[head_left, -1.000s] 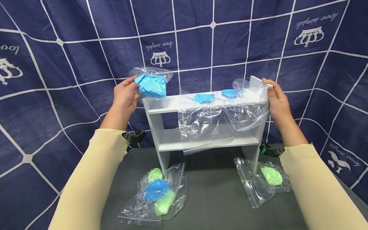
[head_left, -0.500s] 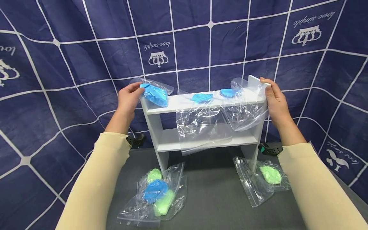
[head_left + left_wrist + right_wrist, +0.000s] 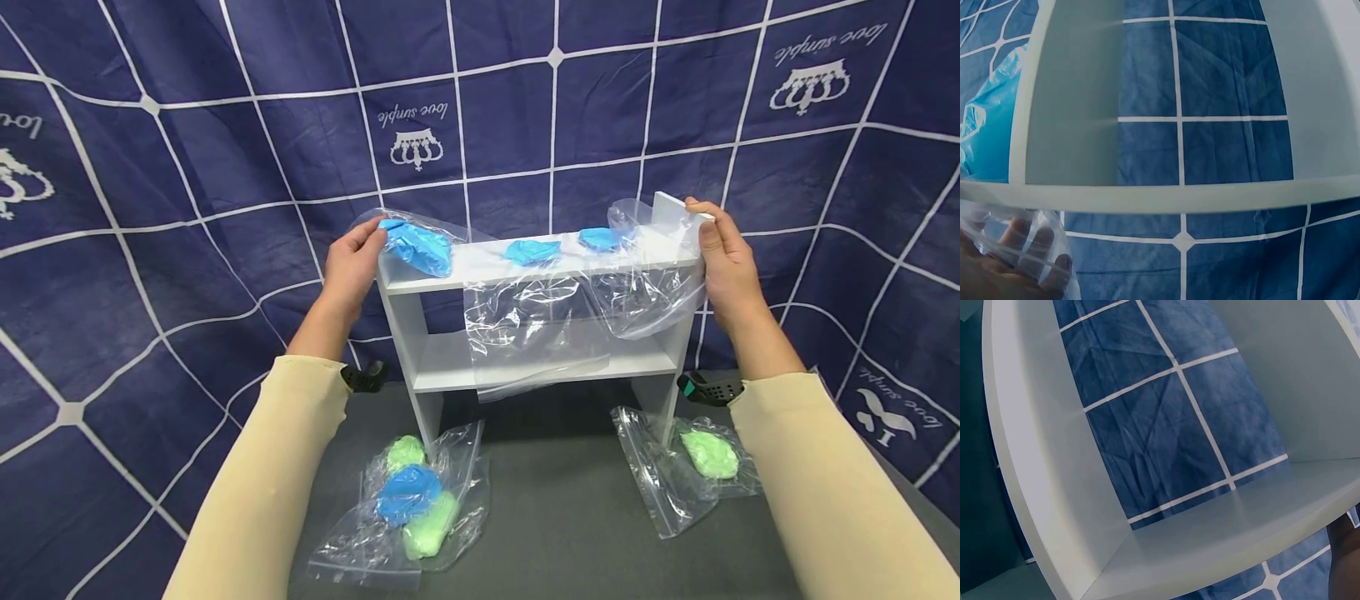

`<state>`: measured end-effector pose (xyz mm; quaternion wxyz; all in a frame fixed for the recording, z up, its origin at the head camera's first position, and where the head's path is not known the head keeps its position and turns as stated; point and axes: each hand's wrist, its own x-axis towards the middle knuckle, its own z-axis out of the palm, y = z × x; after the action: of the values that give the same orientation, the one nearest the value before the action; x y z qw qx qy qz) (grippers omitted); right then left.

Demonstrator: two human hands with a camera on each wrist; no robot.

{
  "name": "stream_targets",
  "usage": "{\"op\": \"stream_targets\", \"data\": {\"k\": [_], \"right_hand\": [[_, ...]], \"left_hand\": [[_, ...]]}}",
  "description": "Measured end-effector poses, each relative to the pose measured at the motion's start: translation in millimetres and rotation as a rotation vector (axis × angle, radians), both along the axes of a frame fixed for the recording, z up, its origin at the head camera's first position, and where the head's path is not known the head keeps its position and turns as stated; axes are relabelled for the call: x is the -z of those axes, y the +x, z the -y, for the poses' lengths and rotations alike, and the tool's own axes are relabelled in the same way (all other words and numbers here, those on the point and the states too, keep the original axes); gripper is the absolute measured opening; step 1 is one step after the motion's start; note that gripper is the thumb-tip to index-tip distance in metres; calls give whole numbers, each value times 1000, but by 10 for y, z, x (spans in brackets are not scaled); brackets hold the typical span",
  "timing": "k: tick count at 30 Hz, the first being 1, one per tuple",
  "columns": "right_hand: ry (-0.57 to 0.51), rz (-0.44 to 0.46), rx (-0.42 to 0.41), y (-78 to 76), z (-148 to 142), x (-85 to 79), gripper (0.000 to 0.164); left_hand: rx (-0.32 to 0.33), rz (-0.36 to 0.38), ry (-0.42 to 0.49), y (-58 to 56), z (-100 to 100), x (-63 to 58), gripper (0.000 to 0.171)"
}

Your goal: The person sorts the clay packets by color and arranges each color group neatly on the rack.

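My left hand (image 3: pixel 351 271) pinches a clear zip bag with a crumpled blue bundle (image 3: pixel 417 248) at the left end of the white shelf unit's (image 3: pixel 517 381) top board. In the left wrist view, clear plastic lies over the fingers (image 3: pixel 1038 244), and part of the blue bundle (image 3: pixel 994 128) shows above the board's edge. My right hand (image 3: pixel 727 265) grips the raised right side panel (image 3: pixel 670 218). Two more bagged blue bundles, one in the middle (image 3: pixel 532 251) and one at the right (image 3: pixel 598 239), lie on the top board, their clear plastic hanging over the front.
On the dark tabletop (image 3: pixel 555 508), bags with two green bundles (image 3: pixel 431 529) and a blue one (image 3: pixel 408 495) overlap by the unit's left foot. Another bagged green bundle (image 3: pixel 709 454) lies by the right foot. A blue curtain (image 3: pixel 502 125) hangs behind.
My left hand has lowered the bagged blue bundle and moved it right, onto the left end of the top board. The right hand keeps its grip on the side panel.
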<state>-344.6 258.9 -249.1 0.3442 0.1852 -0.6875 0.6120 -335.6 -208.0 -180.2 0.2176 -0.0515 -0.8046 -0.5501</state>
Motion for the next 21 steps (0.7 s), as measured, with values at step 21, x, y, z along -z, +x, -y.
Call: {"op": "stream_targets", "data": {"k": [21], "right_hand": [[-6,14,-16,25,-10,-27,39]], "left_hand": [[-153,-337,-95,207,194,273,43]]}}
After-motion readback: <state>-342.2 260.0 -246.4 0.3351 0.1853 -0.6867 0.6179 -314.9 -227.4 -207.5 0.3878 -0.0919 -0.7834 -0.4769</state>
